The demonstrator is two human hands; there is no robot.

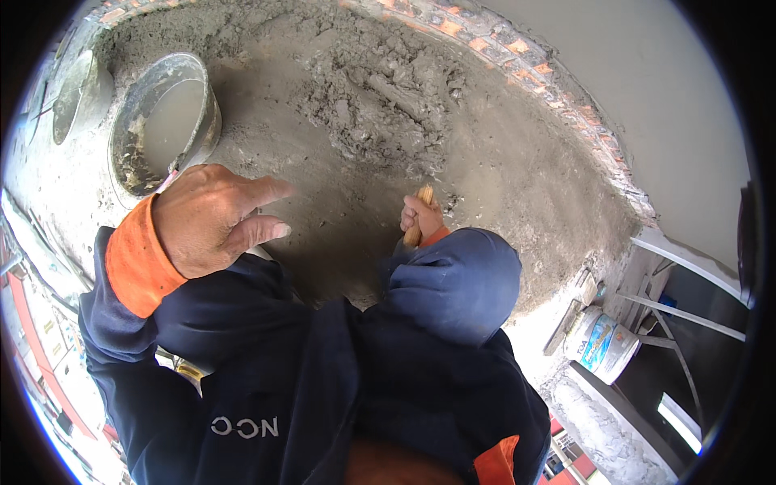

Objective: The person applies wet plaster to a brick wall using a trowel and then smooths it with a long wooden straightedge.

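My left hand [214, 214] is raised at the left, beside the near rim of a bucket [212, 129] of murky grey water. Its index finger and thumb stretch out apart with nothing between them, while the other fingers are largely out of sight. By my bent knee, my right hand [420, 220] is closed round a wooden handle [426, 194]. The rest of that tool is hidden, so its kind does not show. Wet grey mortar [380, 105] lies heaped beyond my hands, and a smoother grey layer [339, 202] spreads nearer my legs.
A second bucket [97, 97] stands at the far left. An edge of exposed brick [558, 93] curves along the far right, beside a smooth grey surface [655, 81]. A white paint bucket [602, 346] is at the lower right, next to a dark opening [695, 356].
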